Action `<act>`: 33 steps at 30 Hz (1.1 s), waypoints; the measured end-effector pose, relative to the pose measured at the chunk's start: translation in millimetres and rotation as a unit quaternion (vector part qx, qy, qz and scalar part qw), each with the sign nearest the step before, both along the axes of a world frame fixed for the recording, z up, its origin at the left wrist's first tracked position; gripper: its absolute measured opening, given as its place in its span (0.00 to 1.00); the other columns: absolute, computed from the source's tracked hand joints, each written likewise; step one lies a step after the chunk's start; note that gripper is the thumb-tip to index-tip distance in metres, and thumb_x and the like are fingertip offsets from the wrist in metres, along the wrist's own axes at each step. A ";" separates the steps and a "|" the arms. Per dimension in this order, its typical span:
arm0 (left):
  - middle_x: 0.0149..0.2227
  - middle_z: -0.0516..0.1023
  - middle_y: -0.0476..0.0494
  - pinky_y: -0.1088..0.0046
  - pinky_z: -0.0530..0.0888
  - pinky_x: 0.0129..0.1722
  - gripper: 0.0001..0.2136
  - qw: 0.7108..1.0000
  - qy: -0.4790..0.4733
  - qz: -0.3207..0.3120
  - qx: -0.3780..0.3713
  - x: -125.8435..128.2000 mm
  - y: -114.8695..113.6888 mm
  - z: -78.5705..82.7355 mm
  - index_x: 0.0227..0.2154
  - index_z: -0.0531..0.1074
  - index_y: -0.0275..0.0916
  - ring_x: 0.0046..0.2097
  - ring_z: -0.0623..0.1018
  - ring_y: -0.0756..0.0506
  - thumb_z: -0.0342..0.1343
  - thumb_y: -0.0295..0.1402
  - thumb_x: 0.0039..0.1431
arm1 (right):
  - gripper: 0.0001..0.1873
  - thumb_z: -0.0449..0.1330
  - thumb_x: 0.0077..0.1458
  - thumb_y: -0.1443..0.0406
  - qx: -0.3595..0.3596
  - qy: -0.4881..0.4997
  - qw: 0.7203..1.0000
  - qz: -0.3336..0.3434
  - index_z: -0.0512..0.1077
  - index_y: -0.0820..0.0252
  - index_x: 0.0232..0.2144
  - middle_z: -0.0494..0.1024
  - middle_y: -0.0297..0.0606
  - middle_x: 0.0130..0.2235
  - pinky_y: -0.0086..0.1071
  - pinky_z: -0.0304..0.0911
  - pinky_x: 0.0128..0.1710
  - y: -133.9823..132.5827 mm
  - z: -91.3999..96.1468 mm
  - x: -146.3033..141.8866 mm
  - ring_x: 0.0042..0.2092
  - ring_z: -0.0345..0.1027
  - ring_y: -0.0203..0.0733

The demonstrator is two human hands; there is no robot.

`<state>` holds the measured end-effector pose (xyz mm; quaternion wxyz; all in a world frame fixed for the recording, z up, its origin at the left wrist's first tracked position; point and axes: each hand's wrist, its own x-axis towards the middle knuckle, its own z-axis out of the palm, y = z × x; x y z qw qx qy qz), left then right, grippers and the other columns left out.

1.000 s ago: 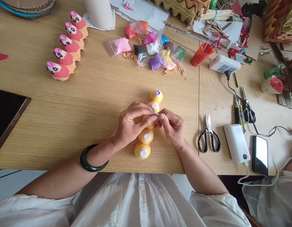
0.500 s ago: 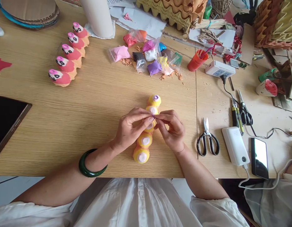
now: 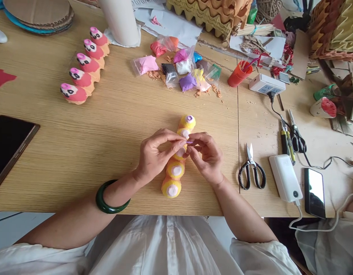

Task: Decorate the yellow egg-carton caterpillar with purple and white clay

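A thin strip of purple clay [image 3: 189,142] is pinched between the thumb and forefinger of my left hand [image 3: 159,151]; its free end points right. My right hand [image 3: 206,154] is close beside that end, its thumb and forefinger apart and the other fingers curled. Both hands hover over a row of yellow egg-carton cups [image 3: 175,170], which lies upright on the table. Each visible cup bears a pale patch of clay, and the farthest one also carries a small purple ring [image 3: 189,118]. My fingers partly cover the middle cups.
Pink-and-red decorated carton cups [image 3: 86,63] stand at the upper left. Bags of coloured clay [image 3: 187,82] lie beyond my hands. To the right are scissors [image 3: 251,168], a white power bank [image 3: 285,177] and a phone [image 3: 314,191]. Another phone [image 3: 10,145] lies left. Someone's sleeve [image 3: 331,240] shows at lower right.
My right thumb and forefinger have parted from the pinch, so more of the purple strip shows. My left hand keeps its pinch. The whole view has shifted very slightly.
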<state>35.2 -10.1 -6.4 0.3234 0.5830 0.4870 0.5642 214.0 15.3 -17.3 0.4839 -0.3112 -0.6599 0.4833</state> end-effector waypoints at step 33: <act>0.34 0.86 0.51 0.67 0.80 0.41 0.06 0.998 0.051 0.020 0.032 -3.4 -1.8 3.2 0.34 0.83 0.47 0.36 0.83 0.47 0.65 0.36 0.69 | 0.04 0.64 0.69 0.65 0.060 -0.030 0.998 -0.017 0.76 0.52 0.45 0.79 0.38 0.44 0.33 0.82 0.35 -0.3 2.5 -0.6 0.41 0.77 0.38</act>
